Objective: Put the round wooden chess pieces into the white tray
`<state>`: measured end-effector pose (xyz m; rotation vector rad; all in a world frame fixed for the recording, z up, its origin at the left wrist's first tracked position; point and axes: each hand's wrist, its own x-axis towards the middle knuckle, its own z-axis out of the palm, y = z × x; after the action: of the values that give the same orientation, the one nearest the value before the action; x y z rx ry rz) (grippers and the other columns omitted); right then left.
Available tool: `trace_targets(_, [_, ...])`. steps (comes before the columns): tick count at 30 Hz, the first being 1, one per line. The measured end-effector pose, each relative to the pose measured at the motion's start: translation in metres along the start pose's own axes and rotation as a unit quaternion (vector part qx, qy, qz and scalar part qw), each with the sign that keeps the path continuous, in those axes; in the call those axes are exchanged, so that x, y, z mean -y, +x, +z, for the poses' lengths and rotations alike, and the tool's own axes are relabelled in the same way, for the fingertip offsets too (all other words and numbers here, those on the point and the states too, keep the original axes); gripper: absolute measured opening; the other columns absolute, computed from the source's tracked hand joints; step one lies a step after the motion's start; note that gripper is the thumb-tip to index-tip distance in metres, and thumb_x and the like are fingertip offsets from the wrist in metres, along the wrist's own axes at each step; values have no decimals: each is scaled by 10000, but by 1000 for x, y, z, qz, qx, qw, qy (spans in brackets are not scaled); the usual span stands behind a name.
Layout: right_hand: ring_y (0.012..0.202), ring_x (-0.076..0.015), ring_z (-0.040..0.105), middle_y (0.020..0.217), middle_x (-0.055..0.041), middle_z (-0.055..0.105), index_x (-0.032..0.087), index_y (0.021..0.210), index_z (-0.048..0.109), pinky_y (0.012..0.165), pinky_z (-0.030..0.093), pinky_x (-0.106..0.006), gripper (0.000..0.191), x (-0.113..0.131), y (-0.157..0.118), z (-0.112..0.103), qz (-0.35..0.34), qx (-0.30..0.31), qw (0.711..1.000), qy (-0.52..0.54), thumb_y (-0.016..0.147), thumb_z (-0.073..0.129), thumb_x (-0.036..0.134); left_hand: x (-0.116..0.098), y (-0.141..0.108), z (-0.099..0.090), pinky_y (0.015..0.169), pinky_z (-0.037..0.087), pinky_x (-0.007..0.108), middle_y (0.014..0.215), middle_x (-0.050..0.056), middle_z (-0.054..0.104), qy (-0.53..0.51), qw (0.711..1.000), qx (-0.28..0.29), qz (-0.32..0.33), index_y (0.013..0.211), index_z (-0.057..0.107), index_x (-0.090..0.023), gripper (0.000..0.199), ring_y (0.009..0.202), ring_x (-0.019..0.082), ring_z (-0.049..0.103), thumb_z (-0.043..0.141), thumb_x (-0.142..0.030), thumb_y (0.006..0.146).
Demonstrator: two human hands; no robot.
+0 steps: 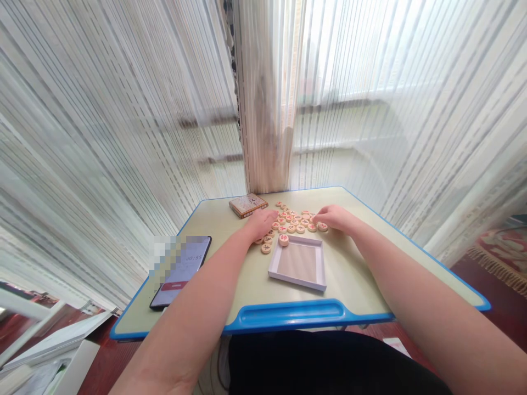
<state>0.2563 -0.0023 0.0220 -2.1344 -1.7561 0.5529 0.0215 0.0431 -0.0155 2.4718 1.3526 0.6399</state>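
Several round wooden Chinese chess pieces (pixel 294 223) with red and dark characters lie in a loose cluster on the table. My left hand (pixel 262 223) rests at the cluster's left side, fingers stretched out over some pieces and partly hiding them. At the right side, my right hand (pixel 335 217) is open, its fingers bent down and touching pieces. A shallow white box tray (pixel 297 286) lies on the near side of the cluster. One piece with a red character (pixel 284 240) sits at the tray's far left corner.
A flat patterned box (pixel 248 204) lies at the back left of the table. A phone (pixel 185 269) with a lit screen is at the left. The table (pixel 362 296) has a blue edge and a blue front trough (pixel 291 314). Striped curtains (pixel 164 109) hang behind.
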Motion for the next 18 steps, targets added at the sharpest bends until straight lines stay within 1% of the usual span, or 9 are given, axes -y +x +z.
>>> trace_targets(4, [784,-195,607,856,-76,684,151,877,705,575,413,-239,273,0,1,1,1,-5,1000,-19,698,597,327,-3,-2,-2,919,427,294,1046,85,667,-7,1000,-13,-4,945,663,-155,460,994,191,577,266,-384,908])
trace_targets(9, [816,-205,608,899,-97,681,142,906,697,595,414,-247,266,1,0,1,3,-6,1000,-25,722,574,289,-2,-2,-2,943,408,291,1079,90,656,-19,1000,-6,-10,938,663,-157,454,1028,194,566,274,-390,907])
trace_targets(12, [832,-210,605,894,-94,679,145,894,692,616,419,-254,277,2,-3,-2,-4,13,1000,-19,726,573,330,-1,-2,-1,953,402,292,1087,85,653,-14,1000,-6,-9,961,657,-155,441,1035,194,562,280,-376,905])
trace_targets(15, [874,-220,598,950,-83,672,167,954,669,660,434,-268,365,3,-8,-6,-21,47,999,-11,673,633,397,-2,-2,-1,945,407,286,1087,78,654,-13,1000,-8,-12,987,650,-159,442,1028,189,563,278,-384,905])
trace_targets(18, [910,-226,594,1029,-88,652,178,1046,631,698,452,-279,490,3,-10,-8,-23,71,997,-5,609,696,390,-2,-2,-2,944,406,299,1090,79,652,-12,1000,-2,-8,991,651,-163,453,1030,193,559,266,-386,907])
